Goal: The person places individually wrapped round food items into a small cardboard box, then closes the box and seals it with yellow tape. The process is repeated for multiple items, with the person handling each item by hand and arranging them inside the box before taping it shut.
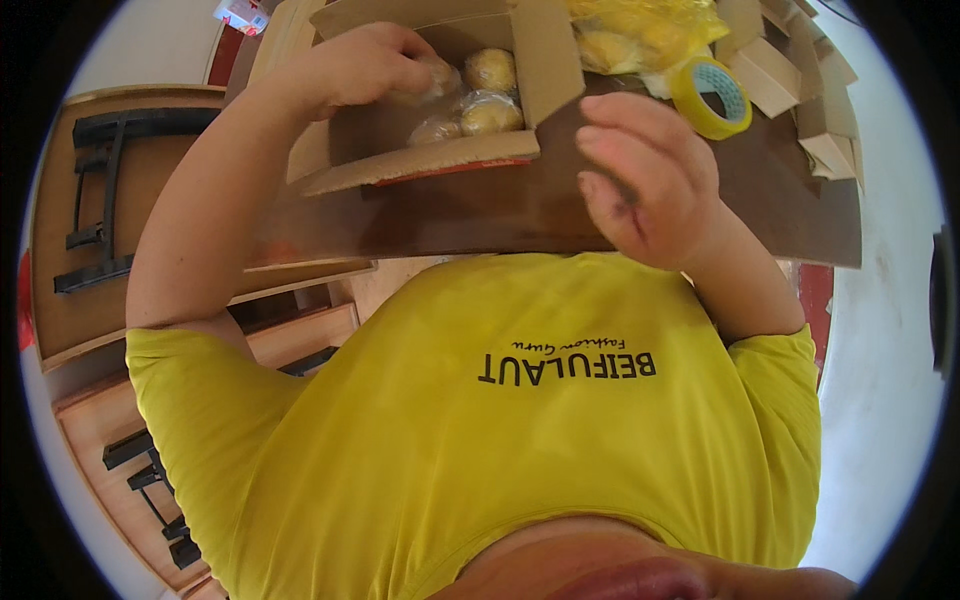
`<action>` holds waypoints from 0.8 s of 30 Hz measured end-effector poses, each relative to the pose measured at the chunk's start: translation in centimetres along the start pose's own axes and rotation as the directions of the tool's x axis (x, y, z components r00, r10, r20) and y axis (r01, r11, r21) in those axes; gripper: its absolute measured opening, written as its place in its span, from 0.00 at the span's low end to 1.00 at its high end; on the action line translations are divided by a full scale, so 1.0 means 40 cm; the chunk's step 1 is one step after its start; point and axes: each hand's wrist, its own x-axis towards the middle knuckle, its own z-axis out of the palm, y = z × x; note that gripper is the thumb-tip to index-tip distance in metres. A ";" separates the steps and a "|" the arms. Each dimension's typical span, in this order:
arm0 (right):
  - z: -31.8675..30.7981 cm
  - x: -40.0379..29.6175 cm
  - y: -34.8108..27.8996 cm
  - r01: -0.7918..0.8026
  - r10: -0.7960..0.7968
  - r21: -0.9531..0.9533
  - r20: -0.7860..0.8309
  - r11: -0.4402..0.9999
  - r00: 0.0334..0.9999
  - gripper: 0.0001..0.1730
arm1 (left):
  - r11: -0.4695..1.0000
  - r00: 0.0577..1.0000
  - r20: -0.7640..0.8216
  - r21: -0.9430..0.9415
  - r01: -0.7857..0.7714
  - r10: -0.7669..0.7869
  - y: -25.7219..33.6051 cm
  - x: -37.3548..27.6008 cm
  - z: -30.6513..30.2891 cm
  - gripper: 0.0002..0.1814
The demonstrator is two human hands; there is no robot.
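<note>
My left hand (375, 67) reaches over an open cardboard box (420, 161), its fingers closed around a round, pale yellow item in clear plastic wrap (433, 84). Inside the box, at its right side, lie several similar items: one wrapped ball (490, 70) at the back, another wrapped ball (491, 114) before it, and a partly hidden one (435, 131) near the front wall. What kind of food or fruit they are, I cannot tell. Right of the box, my right hand (649, 176) hovers above the brown table (480, 217), fingers loosely bent and apart, holding nothing.
A yellow plastic bag (652, 30) with round items stands behind my right hand. Beside it is a roll of yellow tape (711, 99). Folded cardboard pieces (787, 82) lie at the far right. Folded tables (165, 180) with black legs are at the left.
</note>
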 end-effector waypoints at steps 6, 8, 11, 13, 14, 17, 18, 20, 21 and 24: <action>0.065 0.002 0.026 0.053 0.001 -0.210 0.249 0.976 0.968 0.16 | 0.975 0.990 0.019 0.174 0.136 -0.142 -0.004 0.082 0.041 0.21; 0.080 -0.006 0.038 0.078 -0.031 -0.205 0.225 0.976 0.974 0.15 | 0.985 0.993 -0.010 0.125 0.116 -0.116 -0.030 0.093 0.075 0.22; 0.081 -0.001 0.040 0.062 -0.023 -0.161 0.235 0.985 0.972 0.12 | 0.956 0.987 -0.026 0.245 0.162 -0.161 -0.069 0.120 0.102 0.24; 0.084 -0.002 0.043 0.046 -0.011 -0.147 0.231 0.988 0.973 0.11 | 0.980 0.986 -0.026 0.110 0.169 -0.167 -0.054 0.107 0.097 0.26; 0.084 -0.004 0.044 0.044 -0.012 -0.143 0.223 0.989 0.975 0.11 | 0.984 0.985 -0.024 0.041 0.171 -0.170 -0.048 0.102 0.096 0.28; 0.087 -0.003 0.040 0.052 -0.025 -0.131 0.200 0.990 0.980 0.11 | 0.982 0.980 -0.070 -0.022 0.185 -0.186 -0.049 0.097 0.105 0.33; 0.087 -0.002 0.042 0.059 -0.034 -0.124 0.194 0.991 0.980 0.11 | 0.985 0.982 -0.078 0.011 0.172 -0.171 -0.061 0.102 0.111 0.33; 0.085 -0.001 0.043 0.066 -0.044 -0.109 0.191 0.992 0.981 0.11 | 0.986 0.986 -0.094 0.077 0.147 -0.139 -0.084 0.116 0.117 0.35; 0.083 -0.002 0.045 0.064 -0.044 -0.104 0.192 0.993 0.980 0.11 | 0.986 0.986 -0.085 0.071 0.149 -0.143 -0.078 0.116 0.116 0.35; 0.080 -0.006 0.046 0.062 -0.045 -0.102 0.161 0.993 0.986 0.11 | 0.983 0.983 -0.086 0.063 0.170 -0.165 -0.058 0.106 0.121 0.36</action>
